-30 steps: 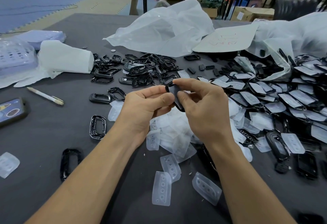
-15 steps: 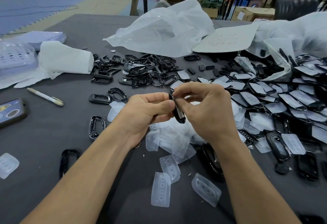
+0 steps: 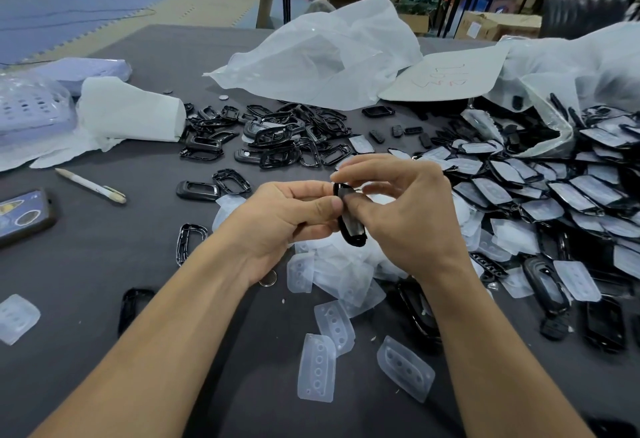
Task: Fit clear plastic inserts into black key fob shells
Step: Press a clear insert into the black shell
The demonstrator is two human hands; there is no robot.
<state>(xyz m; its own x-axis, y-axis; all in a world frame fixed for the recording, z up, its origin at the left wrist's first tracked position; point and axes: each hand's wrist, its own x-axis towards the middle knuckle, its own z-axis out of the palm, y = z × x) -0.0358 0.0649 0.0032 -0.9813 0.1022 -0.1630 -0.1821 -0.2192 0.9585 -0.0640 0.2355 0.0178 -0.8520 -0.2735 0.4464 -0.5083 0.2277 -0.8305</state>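
Both hands hold one black key fob shell (image 3: 351, 226) upright above the table's middle. My left hand (image 3: 287, 219) pinches its left edge with thumb and curled fingers. My right hand (image 3: 405, 216) grips its right side, thumb on the face and fingers curled over the top end. Whether a clear insert sits inside it is hidden. Loose clear plastic inserts (image 3: 317, 366) lie below the hands, with more piled under them. Empty black shells (image 3: 277, 139) are heaped behind the hands.
Fitted shells with inserts (image 3: 540, 191) cover the right side. A white plastic bag (image 3: 318, 56) lies at the back, folded white foam (image 3: 128, 112) and a purple basket (image 3: 27, 108) at the left, with a pen (image 3: 91, 185) and a phone (image 3: 20, 216) near the left edge.
The shell has been turned more upright and lowered slightly between the hands. My right fingers have shifted up to its top end.
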